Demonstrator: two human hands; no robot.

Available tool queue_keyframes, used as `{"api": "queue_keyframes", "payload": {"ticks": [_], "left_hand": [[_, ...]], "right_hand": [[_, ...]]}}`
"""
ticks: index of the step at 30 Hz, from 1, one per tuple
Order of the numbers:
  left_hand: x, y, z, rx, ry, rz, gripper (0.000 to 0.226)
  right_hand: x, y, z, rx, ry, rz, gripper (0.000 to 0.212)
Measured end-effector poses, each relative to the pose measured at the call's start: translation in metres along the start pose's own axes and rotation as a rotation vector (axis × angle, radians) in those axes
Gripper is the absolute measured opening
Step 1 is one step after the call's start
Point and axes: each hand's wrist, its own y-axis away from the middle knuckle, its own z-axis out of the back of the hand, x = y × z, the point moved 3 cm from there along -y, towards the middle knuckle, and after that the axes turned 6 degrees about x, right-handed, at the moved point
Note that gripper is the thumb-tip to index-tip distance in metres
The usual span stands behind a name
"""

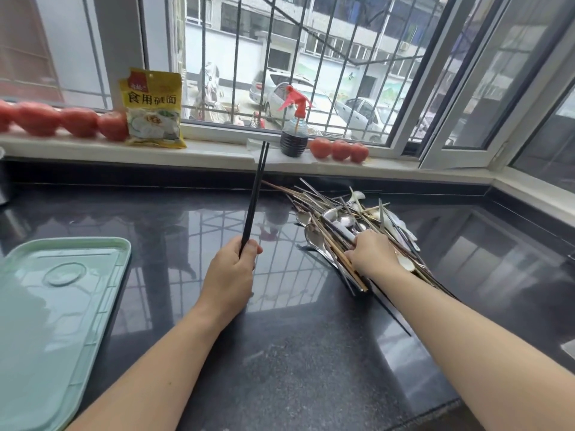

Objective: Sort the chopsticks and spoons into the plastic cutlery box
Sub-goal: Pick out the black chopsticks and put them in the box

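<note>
My left hand [231,272] grips two black chopsticks [255,194] that stand nearly upright, tips toward the window sill. A mixed pile of metal spoons, white spoons and wooden and metal chopsticks [339,225] lies on the dark counter to the right. My right hand [371,253] rests in this pile with fingers curled among the chopsticks; what it holds is hidden. The pale green plastic cutlery box [62,306], lid shut, lies at the left edge of the counter.
Along the white window sill [217,154] sit rows of tomatoes [74,121], a yellow food packet [152,108] and a dark spray bottle with a red nozzle [295,132]. The glossy black counter [280,353] stretches between box and pile.
</note>
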Motion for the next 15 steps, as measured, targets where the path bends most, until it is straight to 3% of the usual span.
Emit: {"api": "queue_keyframes", "payload": {"ticks": [6, 9, 11, 13, 15], "left_hand": [[0.0, 0.0, 0.001, -0.005, -0.006, -0.001, 0.029], [-0.003, 0.0, 0.002, 0.022, 0.076, 0.035, 0.027], [-0.005, 0.002, 0.002, 0.082, 0.321, 0.14, 0.026], [-0.008, 0.008, 0.001, 0.207, 0.562, 0.285, 0.025], [-0.013, 0.018, -0.002, 0.395, 0.67, 0.403, 0.021]], "right_hand": [[-0.008, 0.01, 0.024, 0.013, -0.045, -0.018, 0.025], [-0.002, 0.026, 0.048, -0.084, -0.106, 0.051, 0.017], [0.008, 0.042, 0.061, -0.137, -0.169, 0.201, 0.013], [0.02, 0.064, 0.069, -0.231, -0.116, 0.466, 0.014], [0.028, 0.086, 0.071, -0.428, 0.172, 0.864, 0.011]]}}
